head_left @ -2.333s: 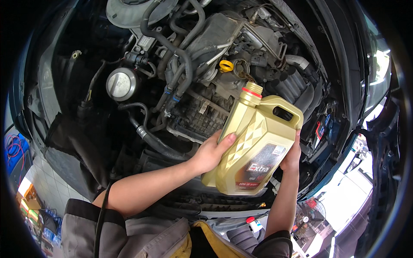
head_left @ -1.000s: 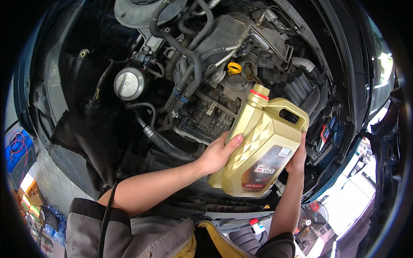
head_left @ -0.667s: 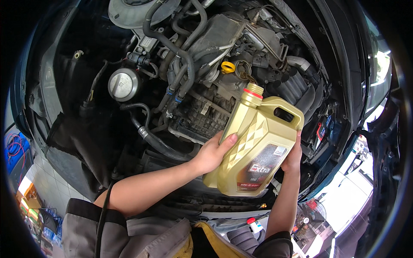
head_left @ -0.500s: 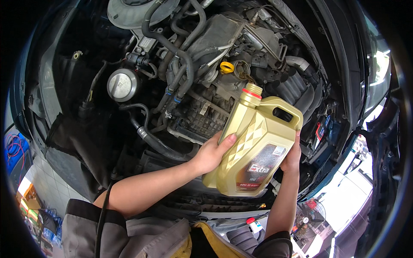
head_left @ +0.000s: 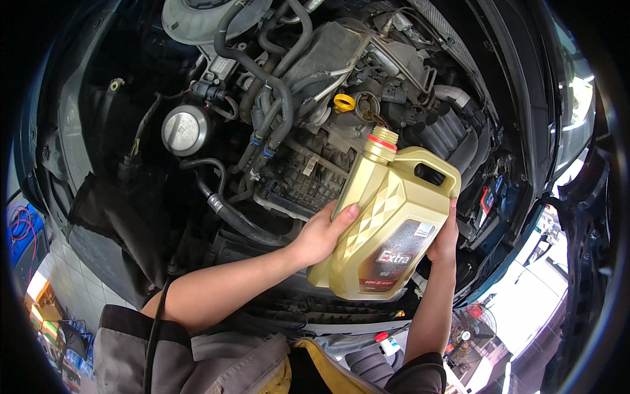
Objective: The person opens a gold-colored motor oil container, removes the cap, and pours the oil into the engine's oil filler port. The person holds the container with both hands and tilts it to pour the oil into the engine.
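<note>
Both hands hold a gold plastic oil jug (head_left: 367,253) tilted over the engine, its capless neck with a red ring pointing away from me. My left hand (head_left: 321,233) grips its left side, thumb on the front and the other fingers hidden behind. On the far side, my right hand (head_left: 444,238) supports the lower right edge below the moulded handle, most of its fingers out of sight. Brown oil (head_left: 378,121) runs from the mouth toward the round filler opening (head_left: 365,109) just beyond it. Left of that opening sits a yellow cap-like piece (head_left: 344,103).
Black hoses (head_left: 283,111) loop across the engine to the left. A round silver-topped canister (head_left: 186,130) stands farther left. A thick hose (head_left: 239,222) crosses in front of the engine. Beyond the right fender a fan (head_left: 469,333) stands on the floor.
Hands and jug hold nearly the same tilted pose, and oil still runs from the mouth. The whole view has shifted very slightly.
</note>
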`<state>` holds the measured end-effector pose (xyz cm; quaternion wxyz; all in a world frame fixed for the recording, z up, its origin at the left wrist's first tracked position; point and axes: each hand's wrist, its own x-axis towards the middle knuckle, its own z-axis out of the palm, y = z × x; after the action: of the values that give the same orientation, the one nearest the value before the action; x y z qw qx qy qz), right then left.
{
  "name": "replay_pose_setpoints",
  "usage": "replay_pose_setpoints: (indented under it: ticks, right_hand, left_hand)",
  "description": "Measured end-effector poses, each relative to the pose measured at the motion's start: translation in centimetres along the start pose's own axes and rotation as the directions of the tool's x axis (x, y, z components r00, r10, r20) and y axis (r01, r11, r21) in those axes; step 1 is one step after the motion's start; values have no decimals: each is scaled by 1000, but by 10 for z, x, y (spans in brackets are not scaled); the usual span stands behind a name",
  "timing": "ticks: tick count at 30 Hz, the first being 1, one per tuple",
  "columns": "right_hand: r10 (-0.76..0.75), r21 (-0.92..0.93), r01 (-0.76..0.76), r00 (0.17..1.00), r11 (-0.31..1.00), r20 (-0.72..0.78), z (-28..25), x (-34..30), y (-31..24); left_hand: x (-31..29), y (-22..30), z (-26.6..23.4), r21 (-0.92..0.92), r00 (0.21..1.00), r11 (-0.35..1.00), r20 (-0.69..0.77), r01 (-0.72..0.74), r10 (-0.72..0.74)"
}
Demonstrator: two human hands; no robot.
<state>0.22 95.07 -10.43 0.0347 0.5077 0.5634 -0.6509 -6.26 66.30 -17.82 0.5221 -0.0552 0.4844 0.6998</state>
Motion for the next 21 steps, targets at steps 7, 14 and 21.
replay_pose_setpoints:
  ticks: [7, 14, 21]
  right_hand:
    - [8, 11, -7, 999, 1000, -45, -2, 0, 2]
    - [-6, -13, 5, 997, 1000, -72, -5, 2, 6]
    - [-10, -20, 9, 998, 1000, -59, -4, 2, 3]
  left_hand:
    - [-3, -1, 3, -18, 1000, 1000, 5, 14, -14]
    - [0, -3, 1, 53, 1000, 998, -3, 23, -23]
    - [3, -7, 1, 19, 1000, 1000, 0, -9, 9]
